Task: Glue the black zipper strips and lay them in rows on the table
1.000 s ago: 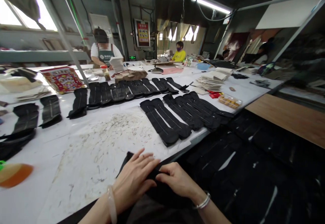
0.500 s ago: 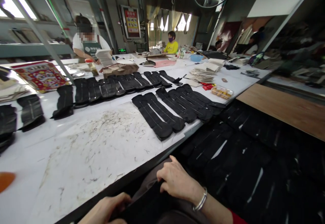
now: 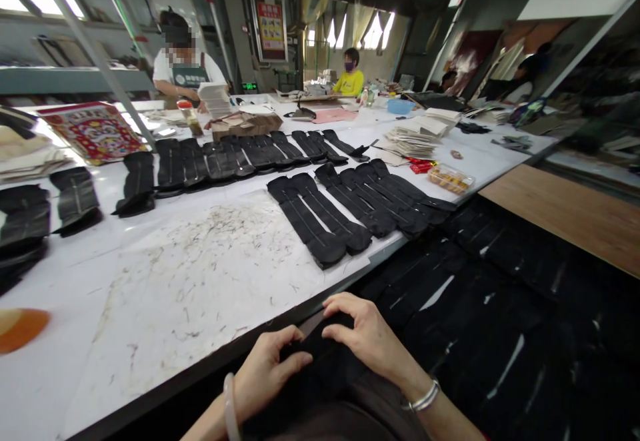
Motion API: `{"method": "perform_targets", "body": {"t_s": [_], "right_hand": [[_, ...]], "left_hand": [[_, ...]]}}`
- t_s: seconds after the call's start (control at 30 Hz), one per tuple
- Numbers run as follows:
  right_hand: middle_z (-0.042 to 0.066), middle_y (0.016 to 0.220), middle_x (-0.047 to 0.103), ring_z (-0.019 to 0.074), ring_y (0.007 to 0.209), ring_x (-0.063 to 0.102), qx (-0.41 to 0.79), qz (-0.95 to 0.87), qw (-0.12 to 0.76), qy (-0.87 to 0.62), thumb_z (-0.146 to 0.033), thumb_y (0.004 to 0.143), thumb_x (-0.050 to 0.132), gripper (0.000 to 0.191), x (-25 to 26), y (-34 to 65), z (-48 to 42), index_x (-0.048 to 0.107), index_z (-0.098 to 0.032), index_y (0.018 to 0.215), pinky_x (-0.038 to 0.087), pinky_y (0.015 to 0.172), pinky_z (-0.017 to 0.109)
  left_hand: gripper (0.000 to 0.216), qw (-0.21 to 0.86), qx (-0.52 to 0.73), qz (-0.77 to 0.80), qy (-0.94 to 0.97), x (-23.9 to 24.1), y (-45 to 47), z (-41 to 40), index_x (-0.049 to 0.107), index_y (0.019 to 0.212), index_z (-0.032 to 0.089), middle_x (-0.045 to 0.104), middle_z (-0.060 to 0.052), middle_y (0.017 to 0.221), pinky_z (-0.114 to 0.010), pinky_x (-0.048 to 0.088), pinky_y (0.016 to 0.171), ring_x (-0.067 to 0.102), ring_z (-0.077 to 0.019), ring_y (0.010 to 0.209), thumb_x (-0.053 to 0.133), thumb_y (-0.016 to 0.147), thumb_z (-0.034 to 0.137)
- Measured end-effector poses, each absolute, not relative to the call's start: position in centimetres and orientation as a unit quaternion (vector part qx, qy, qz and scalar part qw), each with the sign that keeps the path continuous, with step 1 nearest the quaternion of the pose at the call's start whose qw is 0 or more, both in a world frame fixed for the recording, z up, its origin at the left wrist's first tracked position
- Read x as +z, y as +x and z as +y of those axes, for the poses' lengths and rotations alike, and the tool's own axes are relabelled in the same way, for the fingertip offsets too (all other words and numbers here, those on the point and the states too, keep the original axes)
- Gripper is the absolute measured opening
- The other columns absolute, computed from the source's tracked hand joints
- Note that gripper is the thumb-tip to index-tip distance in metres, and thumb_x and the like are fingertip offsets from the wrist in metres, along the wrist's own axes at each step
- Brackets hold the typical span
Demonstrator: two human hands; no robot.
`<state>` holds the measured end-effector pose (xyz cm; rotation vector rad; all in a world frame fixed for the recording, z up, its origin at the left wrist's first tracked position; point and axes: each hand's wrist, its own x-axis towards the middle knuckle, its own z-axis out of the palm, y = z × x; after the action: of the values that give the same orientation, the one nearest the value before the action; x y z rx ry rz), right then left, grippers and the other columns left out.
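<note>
My left hand (image 3: pixel 273 364), a pale bangle on its wrist, is over my lap with its fingers curled on a dark black piece of cloth (image 3: pixel 320 358). Facing it, my right hand (image 3: pixel 367 331), wearing a silver bracelet, curls its fingers and thumb about the same cloth near the table edge. Much of the cloth blends into my dark clothing, so its outline is hard to make out. On the table just beyond lie long black pieces with rounded ends and a light seam down the middle (image 3: pixel 320 231), side by side and partly overlapping.
Another row of black pieces (image 3: pixel 225 158) crosses the white table (image 3: pixel 165 281), which has thread scraps on it. Many more black pieces (image 3: pixel 460 321) are heaped at right beside a wooden board (image 3: pixel 565 218). A clear food box (image 3: pixel 450 179) stands near stacked sheets (image 3: pixel 413 142). Two co-workers are across the table.
My left hand has come up and right, showing its bangle, closer to my right hand. My right hand has shifted slightly right and up. The camera view has turned a little.
</note>
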<state>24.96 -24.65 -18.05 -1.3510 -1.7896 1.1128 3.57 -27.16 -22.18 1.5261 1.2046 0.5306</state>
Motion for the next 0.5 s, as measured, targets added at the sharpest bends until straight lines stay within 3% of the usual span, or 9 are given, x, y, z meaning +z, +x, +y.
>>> {"method": "perform_targets", "body": {"t_s": [0.17, 0.37, 0.5], "right_hand": [[0.004, 0.102, 0.070, 0.0203, 0.098, 0.064, 0.427, -0.639, 0.359, -0.529, -0.017, 0.077, 0.066, 0.011, -19.4, 24.3, -24.5, 0.061, -0.020, 0.068, 0.044, 0.089, 0.031], [0.004, 0.092, 0.071, 0.0198, 0.089, 0.065, 0.439, -0.621, 0.377, -0.529, -0.016, 0.076, 0.066, 0.013, -20.0, 23.9, -24.6, 0.059, -0.020, 0.065, 0.046, 0.084, 0.031], [0.003, 0.091, 0.072, 0.0200, 0.088, 0.066, 0.438, -0.618, 0.384, -0.528, -0.015, 0.076, 0.067, 0.014, -19.7, 23.4, -24.9, 0.058, -0.020, 0.066, 0.047, 0.083, 0.031]], "left_hand": [[0.015, 0.519, 0.220, 0.518, 0.643, -21.8, 3.5, -27.4, 0.065, 0.077, 0.019, 0.066, 0.000, 0.070, -0.026, 0.042, 0.064, 0.056, -0.0168, 0.066, 0.062, 0.082, 0.033], [0.018, 0.455, 0.217, 0.532, 0.680, -22.1, 3.0, -28.1, 0.061, 0.073, 0.021, 0.064, -0.001, 0.067, -0.026, 0.040, 0.061, 0.054, -0.0167, 0.062, 0.060, 0.084, 0.035], [0.019, 0.448, 0.226, 0.543, 0.673, -22.3, 3.0, -28.8, 0.067, 0.078, 0.022, 0.068, -0.003, 0.071, -0.028, 0.042, 0.065, 0.058, -0.0190, 0.065, 0.061, 0.084, 0.039]]}}
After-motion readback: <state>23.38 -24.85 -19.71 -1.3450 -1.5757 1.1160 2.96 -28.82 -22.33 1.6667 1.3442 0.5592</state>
